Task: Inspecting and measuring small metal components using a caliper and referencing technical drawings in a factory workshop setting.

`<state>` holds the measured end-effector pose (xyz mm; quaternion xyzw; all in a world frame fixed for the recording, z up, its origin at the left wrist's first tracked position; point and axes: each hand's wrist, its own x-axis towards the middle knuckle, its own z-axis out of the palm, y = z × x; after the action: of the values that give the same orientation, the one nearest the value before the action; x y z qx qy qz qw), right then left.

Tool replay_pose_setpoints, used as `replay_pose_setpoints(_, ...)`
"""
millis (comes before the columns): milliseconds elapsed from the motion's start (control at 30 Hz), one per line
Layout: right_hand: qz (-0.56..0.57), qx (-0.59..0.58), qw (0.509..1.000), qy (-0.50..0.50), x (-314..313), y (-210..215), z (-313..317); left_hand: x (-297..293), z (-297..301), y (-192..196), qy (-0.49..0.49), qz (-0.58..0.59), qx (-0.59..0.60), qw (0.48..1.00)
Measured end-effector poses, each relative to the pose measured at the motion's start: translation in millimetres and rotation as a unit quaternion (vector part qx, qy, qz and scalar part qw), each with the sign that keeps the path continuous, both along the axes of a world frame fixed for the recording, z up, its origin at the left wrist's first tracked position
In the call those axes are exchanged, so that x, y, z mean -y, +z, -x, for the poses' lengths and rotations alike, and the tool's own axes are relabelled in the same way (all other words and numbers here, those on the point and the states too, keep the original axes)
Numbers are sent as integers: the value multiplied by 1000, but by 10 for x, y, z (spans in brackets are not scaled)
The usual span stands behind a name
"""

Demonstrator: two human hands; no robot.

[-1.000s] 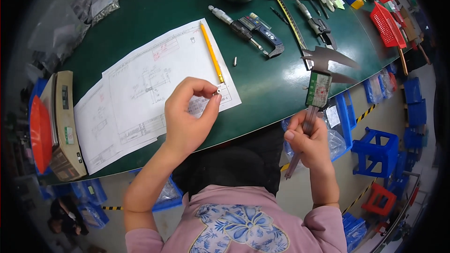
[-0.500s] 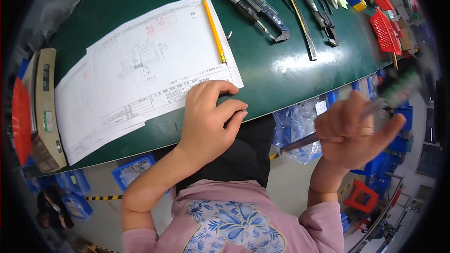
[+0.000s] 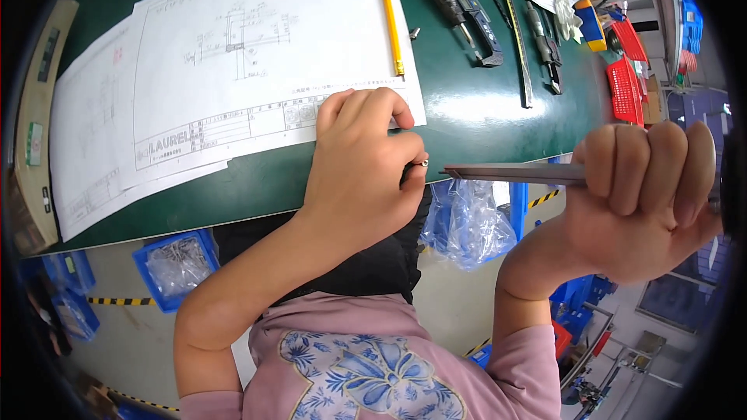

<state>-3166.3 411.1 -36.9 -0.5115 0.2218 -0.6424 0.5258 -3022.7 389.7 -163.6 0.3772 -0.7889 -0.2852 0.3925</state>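
Left grip, knuckles up, pinches a small metal part between thumb and forefinger by the near edge of the table, while the raised right grip curls round a caliper, its slim end pointing left toward that part.

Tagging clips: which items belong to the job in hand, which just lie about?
In use: small part in left grip; caliper in right grip; probably drawing.
Lying about, apparently: pencil; digital micrometer; measuring strip; white glove; red basket.
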Motion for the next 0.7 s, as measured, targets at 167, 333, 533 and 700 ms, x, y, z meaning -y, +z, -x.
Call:
replay_pose_setpoints(167, 7, 80, 993, 87, 132, -66, -54, -4, 31, -1, 3, -1, -8, 1000)
replay_pose_setpoints(333, -1, -35, 999, -23, 101, -76, -62, 2, 16, -12, 10, 1, -9, 1000)
replay_pose_setpoints(533, 26, -70, 997, -15, 116, -147, -33, 6, 26, -11, 9, 1, -8, 1000)
replay_pose_setpoints(700, 21, -70, 997, -30, 103, -171, -33, 8, 24, -2, 7, 1, -5, 1000)
